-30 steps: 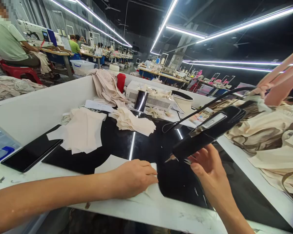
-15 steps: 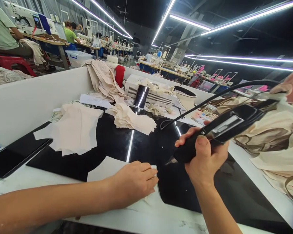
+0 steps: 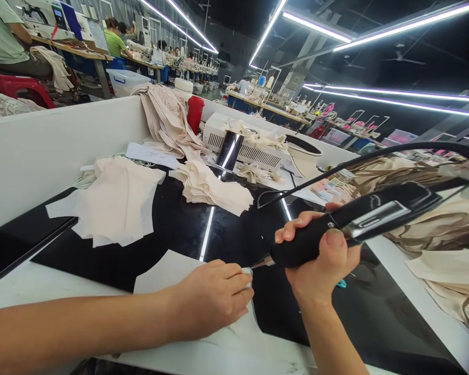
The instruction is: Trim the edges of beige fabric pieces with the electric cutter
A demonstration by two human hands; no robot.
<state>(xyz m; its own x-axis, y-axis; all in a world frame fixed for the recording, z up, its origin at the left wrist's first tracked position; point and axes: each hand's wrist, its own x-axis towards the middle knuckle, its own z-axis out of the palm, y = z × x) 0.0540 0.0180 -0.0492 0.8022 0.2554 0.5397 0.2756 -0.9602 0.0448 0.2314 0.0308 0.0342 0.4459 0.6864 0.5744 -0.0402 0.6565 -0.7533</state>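
My left hand (image 3: 214, 299) is closed at the right edge of a white cut sheet (image 3: 164, 268), fingers pressed together; part of the sheet is hidden under hand and forearm. In my right hand (image 3: 324, 260) is a black corded hand tool (image 3: 359, 219) with a metal plate on its side. Its thin metal tip (image 3: 262, 262) points left, close to my left fingertips; whether it touches the sheet I cannot tell. Beyond lie a flat pile of pale cut pieces (image 3: 117, 200) and a stack of cream cut pieces (image 3: 214, 188) on the glossy black surface (image 3: 180, 229).
A black cylinder (image 3: 230, 150) stands before a vented white box (image 3: 258, 153). Draped beige fabric (image 3: 168, 117) and a red cone (image 3: 195, 113) sit behind. The cord (image 3: 336, 169) arches across the right side above heaped fabric (image 3: 437, 265). Left, a low white wall (image 3: 62, 138) borders the table.
My right hand has brought the tool left and slightly down, its tip now nearer my left fingers. A teal object shows by my right wrist. The hand at the upper right has mostly left view.
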